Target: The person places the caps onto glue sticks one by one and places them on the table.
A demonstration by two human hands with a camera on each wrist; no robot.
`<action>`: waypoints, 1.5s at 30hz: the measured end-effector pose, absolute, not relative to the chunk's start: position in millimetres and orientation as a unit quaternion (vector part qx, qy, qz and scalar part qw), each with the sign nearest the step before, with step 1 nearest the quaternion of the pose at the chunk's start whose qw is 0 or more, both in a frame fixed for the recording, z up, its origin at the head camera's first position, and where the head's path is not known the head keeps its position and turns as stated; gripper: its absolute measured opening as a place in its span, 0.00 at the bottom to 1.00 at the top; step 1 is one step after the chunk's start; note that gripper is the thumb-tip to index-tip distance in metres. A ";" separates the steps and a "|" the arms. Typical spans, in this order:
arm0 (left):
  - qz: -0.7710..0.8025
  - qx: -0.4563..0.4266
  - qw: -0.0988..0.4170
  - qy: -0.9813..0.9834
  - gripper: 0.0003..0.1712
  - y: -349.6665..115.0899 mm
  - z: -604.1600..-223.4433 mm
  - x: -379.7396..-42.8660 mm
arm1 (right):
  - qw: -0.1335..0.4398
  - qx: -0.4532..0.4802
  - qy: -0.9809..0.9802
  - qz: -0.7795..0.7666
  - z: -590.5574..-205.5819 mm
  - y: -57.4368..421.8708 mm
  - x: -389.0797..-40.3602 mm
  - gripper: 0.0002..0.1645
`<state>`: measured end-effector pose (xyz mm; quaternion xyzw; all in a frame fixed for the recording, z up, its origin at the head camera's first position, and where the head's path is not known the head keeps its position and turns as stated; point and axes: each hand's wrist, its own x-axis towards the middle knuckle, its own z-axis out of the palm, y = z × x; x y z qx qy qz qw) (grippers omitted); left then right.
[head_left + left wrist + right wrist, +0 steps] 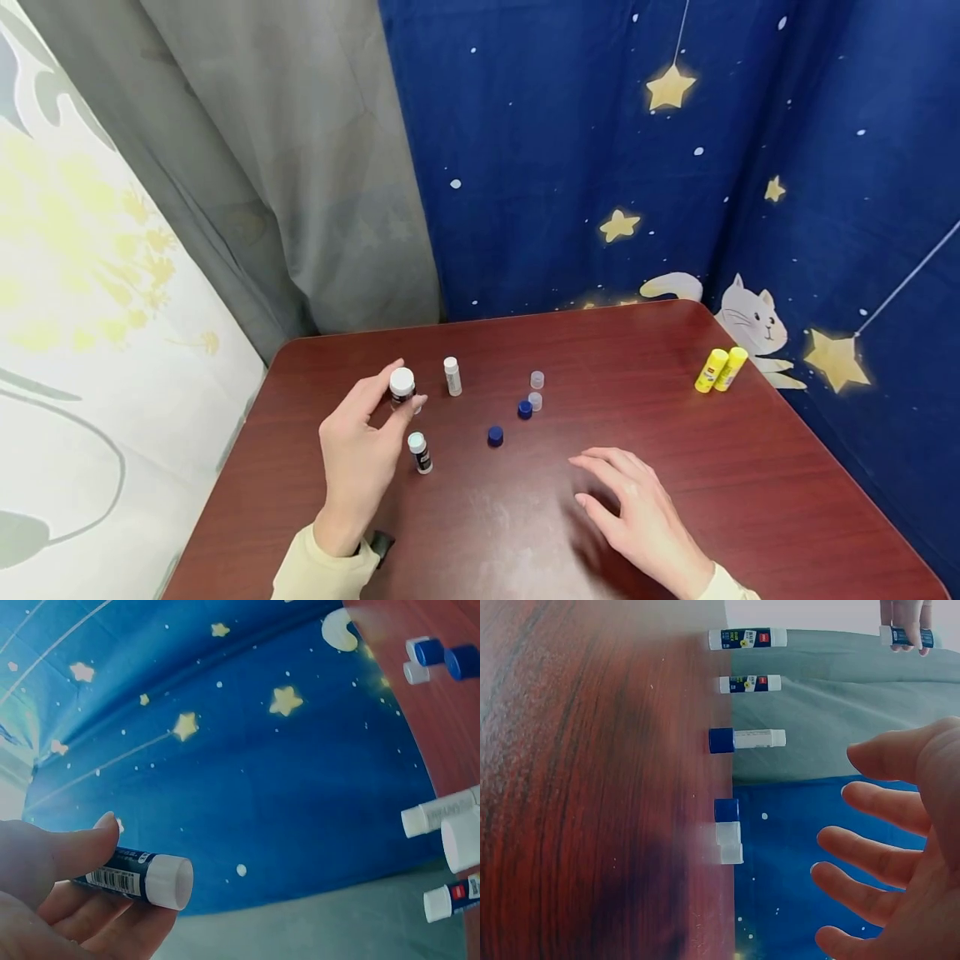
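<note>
My left hand [360, 450] is raised over the table's left part, holding a dark glue stick [116, 874] with a white cap between thumb and fingers. Near it on the table stand a small dark glue stick [422, 454] and a slim white stick [453, 377]. A larger dark glue stick [748, 638] also stands there in the right wrist view; the hand partly or wholly hides it in the head view. My right hand [637, 512] hovers above the table at the right, fingers spread and relaxed, holding nothing.
Mid-table sit two blue caps, the nearer cap [495, 436] apart and the other cap [525, 409] beside two small translucent caps, one cap [537, 380] farther back. Two yellow tubes [720, 371] stand near the right edge. Curtains [570, 167] hang behind the reddish-brown table [300, 400].
</note>
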<state>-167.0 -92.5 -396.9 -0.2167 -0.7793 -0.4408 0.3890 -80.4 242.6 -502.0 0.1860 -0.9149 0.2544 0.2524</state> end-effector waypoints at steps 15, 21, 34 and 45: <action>-0.532 -0.184 0.303 -0.769 0.26 -72.1 -411.1 -119.9 | 0.244 0.196 -0.913 0.261 -499.2 240.7 -81.8 0.28; -0.537 -0.189 0.306 -0.763 0.25 -68.6 -419.2 -111.1 | 0.237 0.196 -0.914 0.265 -496.9 240.0 -82.7 0.29; -0.508 -0.192 0.307 -0.782 0.24 -70.5 -432.3 -112.8 | 0.234 0.216 -0.913 0.255 -476.2 237.1 -97.0 0.29; -0.486 -0.210 0.333 -0.780 0.25 -71.3 -436.5 -114.4 | 0.261 0.277 -0.902 0.203 -441.4 234.9 -153.5 0.26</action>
